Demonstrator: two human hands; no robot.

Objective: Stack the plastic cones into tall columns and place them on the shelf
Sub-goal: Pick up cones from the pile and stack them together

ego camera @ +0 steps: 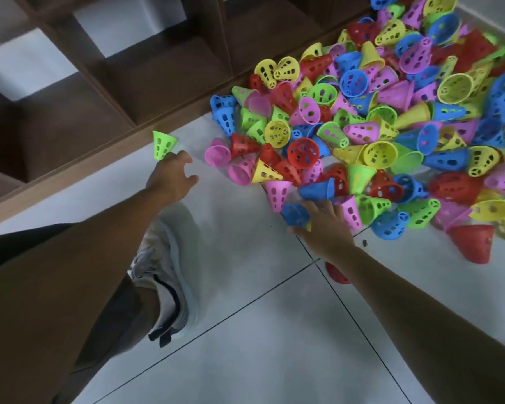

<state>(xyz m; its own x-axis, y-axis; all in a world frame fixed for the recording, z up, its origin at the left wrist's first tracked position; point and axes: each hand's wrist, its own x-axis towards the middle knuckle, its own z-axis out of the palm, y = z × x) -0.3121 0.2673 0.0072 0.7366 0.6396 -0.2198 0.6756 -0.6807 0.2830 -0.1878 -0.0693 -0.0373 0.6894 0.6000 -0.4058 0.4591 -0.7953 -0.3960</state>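
Our left hand (174,173) pinches a green cone (162,144) near the shelf (105,91), narrow end down; our right hand (321,221) grips a blue cone (295,214) (partly hidden).

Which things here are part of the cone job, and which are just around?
Job: pile of cones; green cone held by left hand; blue cone under right hand; shelf.
Around: shoe; tiled floor.
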